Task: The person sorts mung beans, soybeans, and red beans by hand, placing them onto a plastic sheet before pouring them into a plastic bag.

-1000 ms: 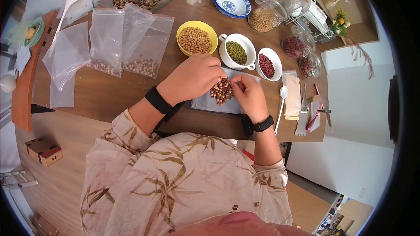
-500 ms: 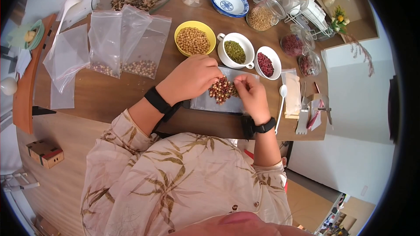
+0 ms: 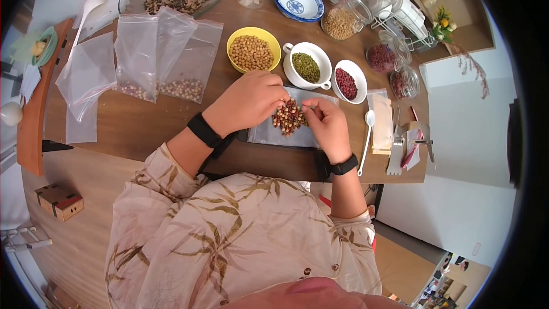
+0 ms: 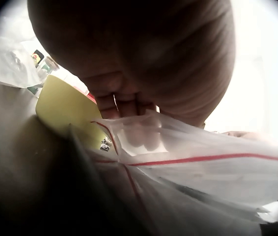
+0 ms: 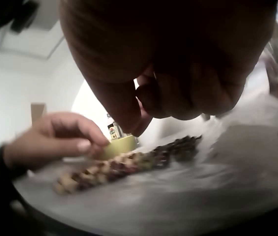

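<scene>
A clear plastic bag lies flat at the table's front edge, with a heap of mixed beans in it. My left hand pinches the bag's upper left edge, its fingers curled. In the left wrist view those fingers show partly behind the clear film with its red seal line. On the other side of the heap, my right hand pinches the bag's upper right edge between thumb and forefinger. The right wrist view shows the beans in a long row below its fingers.
Behind the hands stand a yellow bowl of chickpeas, a white bowl of green beans and another of red beans. Filled bags lie left; a white spoon lies right. Jars stand at the back.
The right fingertips shifted slightly right, then back left along the bag's edge. My left hand has kept its grip with hardly any movement.
</scene>
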A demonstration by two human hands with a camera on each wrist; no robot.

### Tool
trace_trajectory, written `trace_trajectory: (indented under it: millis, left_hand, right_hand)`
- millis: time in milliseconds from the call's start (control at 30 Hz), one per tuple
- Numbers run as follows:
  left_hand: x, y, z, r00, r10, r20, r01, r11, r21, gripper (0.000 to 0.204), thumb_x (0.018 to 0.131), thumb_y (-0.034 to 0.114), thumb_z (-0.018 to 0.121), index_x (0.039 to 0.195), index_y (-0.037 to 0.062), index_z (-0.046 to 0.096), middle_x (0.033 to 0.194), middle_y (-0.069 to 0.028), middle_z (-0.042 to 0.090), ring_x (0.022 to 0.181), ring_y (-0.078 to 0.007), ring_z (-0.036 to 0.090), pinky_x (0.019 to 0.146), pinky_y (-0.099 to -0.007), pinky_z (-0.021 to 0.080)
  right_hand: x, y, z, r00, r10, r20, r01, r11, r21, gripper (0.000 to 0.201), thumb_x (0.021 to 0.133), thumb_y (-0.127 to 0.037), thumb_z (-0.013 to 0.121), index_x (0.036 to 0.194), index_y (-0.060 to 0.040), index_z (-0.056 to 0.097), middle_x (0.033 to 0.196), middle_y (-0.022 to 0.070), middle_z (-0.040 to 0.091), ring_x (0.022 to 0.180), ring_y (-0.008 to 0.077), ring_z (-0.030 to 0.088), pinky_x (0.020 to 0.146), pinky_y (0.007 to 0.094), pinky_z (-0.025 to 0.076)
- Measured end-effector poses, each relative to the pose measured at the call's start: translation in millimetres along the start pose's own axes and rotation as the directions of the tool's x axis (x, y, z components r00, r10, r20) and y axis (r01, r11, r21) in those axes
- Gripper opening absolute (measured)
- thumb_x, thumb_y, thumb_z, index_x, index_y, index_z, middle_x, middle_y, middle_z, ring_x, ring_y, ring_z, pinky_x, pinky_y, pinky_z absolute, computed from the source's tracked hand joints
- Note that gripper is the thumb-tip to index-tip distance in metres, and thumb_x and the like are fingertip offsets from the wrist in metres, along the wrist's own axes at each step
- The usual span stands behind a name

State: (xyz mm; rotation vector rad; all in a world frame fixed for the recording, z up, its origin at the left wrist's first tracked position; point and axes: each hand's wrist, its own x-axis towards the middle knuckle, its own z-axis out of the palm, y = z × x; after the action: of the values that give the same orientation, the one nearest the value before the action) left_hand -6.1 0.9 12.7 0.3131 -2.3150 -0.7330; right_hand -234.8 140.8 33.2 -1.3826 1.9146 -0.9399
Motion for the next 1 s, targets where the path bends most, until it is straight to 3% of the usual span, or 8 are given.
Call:
trace_trajectory:
  millis: [300,400,433,567,633,733,833,1000]
  left_hand:
    - [-1,0,2,1.0,-0.003,0.011,0.003,1.0,-0.006,0.014,0.095,0.012,0.078,0.109,0.0095,0.077,0.105,-0.0072,0.07,0.104,-0.0333,0.067,0.093,-0.0467,0.052]
    - [-1,-1,2,1.0,0.0,0.01,0.0,1.0,-0.014,0.015,0.095,0.012,0.078,0.109,0.0094,0.077,0.105,-0.0072,0.07,0.103,-0.0331,0.067,0.093,-0.0466,0.052]
    - [-1,-1,1,1.0,-0.003,0.014,0.003,1.0,-0.02,0.015,0.095,0.012,0.079,0.11,0.0093,0.077,0.105,-0.0073,0.07,0.103,-0.033,0.067,0.093,-0.0465,0.052]
    - [-1,0,3,1.0,0.003,0.014,-0.003,1.0,-0.017,0.016,0.094,0.012,0.079,0.11,0.0091,0.077,0.105,-0.0074,0.07,0.103,-0.033,0.067,0.092,-0.0465,0.053]
    - [-1,1,3,1.0,0.005,0.014,-0.005,1.0,-0.005,0.016,0.094,0.012,0.079,0.11,0.0088,0.077,0.104,-0.0078,0.07,0.103,-0.0333,0.067,0.092,-0.0466,0.053]
    - [-1,0,4,1.0,-0.006,0.021,0.006,1.0,-0.01,0.016,0.094,0.011,0.079,0.11,0.0083,0.077,0.105,-0.0083,0.07,0.102,-0.0338,0.067,0.091,-0.047,0.053]
    - [-1,-2,4,1.0,-0.009,0.016,0.01,1.0,-0.019,0.016,0.095,0.011,0.079,0.11,0.008,0.077,0.105,-0.0087,0.07,0.102,-0.0342,0.068,0.091,-0.0473,0.053]
    - [-1,-3,5,1.0,-0.023,0.006,0.023,0.999,-0.043,0.009,0.095,0.011,0.077,0.104,0.0091,0.077,0.101,-0.0086,0.069,0.102,-0.033,0.068,0.092,-0.0475,0.053]
  right_hand:
    - [4,2,7,0.995,-0.104,-0.001,0.101,0.963,-0.248,0.015,0.102,-0.015,0.078,0.11,-0.0027,0.081,0.078,0.0106,0.066,0.068,0.0194,0.063,0.064,0.0377,0.05]
    - [7,19,-1,0.998,-0.058,0.011,0.059,0.995,-0.075,0.016,0.106,-0.017,0.073,0.112,-0.0021,0.076,0.081,0.0052,0.067,0.068,0.017,0.061,0.062,0.0345,0.048]
    - [7,21,-10,0.994,0.084,0.064,-0.099,0.951,0.292,0.016,0.108,-0.017,0.071,0.114,-0.0031,0.073,0.082,0.0024,0.066,0.068,0.0152,0.059,0.063,0.032,0.046]
    - [-2,-9,-26,0.944,0.158,0.29,-0.33,0.378,0.865,0.013,0.112,-0.017,0.065,0.117,-0.0057,0.067,0.088,-0.0036,0.064,0.07,0.0094,0.054,0.065,0.0254,0.044]
    - [-5,-6,-29,0.944,0.152,0.292,-0.329,0.383,0.863,0.015,0.112,-0.018,0.065,0.116,-0.0049,0.07,0.086,-0.0045,0.062,0.072,0.0074,0.053,0.067,0.0244,0.043]
    - [-4,12,-7,1.0,-0.003,0.011,0.0,0.95,0.312,0.014,0.106,-0.011,0.075,0.116,-0.002,0.079,0.085,-0.001,0.066,0.074,0.0094,0.058,0.069,0.0274,0.048]
    - [-8,5,-8,0.999,-0.036,0.036,0.041,0.989,-0.139,0.014,0.103,-0.006,0.076,0.116,-0.0033,0.081,0.087,0.0041,0.07,0.074,0.0119,0.062,0.069,0.0302,0.051]
    - [-6,5,-5,0.991,-0.133,0.018,0.134,0.968,-0.21,0.014,0.101,-0.009,0.077,0.113,-0.0068,0.083,0.091,0.0116,0.074,0.073,0.0221,0.068,0.068,0.0362,0.054]
